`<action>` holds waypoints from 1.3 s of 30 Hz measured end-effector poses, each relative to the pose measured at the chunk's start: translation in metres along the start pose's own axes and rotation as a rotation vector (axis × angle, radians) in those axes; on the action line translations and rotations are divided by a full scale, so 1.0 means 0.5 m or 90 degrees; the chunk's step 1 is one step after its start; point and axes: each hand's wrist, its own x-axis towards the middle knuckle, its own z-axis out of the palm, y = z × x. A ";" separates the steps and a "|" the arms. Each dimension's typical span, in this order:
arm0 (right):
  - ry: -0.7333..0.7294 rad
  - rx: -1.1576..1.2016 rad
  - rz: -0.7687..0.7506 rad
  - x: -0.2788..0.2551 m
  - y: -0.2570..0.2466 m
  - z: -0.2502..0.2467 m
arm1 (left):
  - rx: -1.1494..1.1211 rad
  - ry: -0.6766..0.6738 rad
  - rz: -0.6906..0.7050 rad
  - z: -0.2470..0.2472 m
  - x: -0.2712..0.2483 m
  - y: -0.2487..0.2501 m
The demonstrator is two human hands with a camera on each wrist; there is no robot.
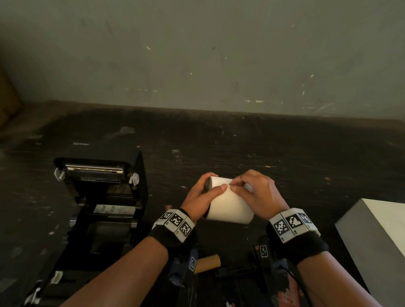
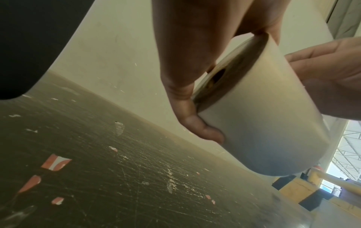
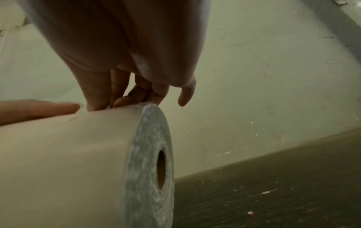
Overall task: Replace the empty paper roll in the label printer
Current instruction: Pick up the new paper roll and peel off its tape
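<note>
Head view: scuffed dark table [image 1: 244, 144] meets a plain wall [image 1: 203, 46].

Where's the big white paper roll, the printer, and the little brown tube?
new paper roll [image 1: 229, 206], head view, on its curved white side.
label printer [image 1: 105, 171], head view, on its raised open lid.
empty cardboard core [image 1: 210, 263], head view, on its brown side.

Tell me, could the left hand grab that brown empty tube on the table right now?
Probably not yet. The left hand is busy gripping the new paper roll, and so is the right hand. The brown empty tube lies close below the wrists with nothing covering it, so a freed hand likely could.
</note>
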 end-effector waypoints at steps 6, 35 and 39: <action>0.002 0.028 -0.027 -0.001 -0.003 0.001 | -0.004 0.001 -0.010 -0.001 -0.003 0.003; 0.038 0.051 -0.070 -0.018 -0.005 -0.007 | -0.016 -0.005 -0.013 0.000 -0.005 0.022; 0.059 0.062 -0.049 -0.012 -0.014 -0.004 | -0.013 0.001 -0.020 -0.005 -0.003 0.025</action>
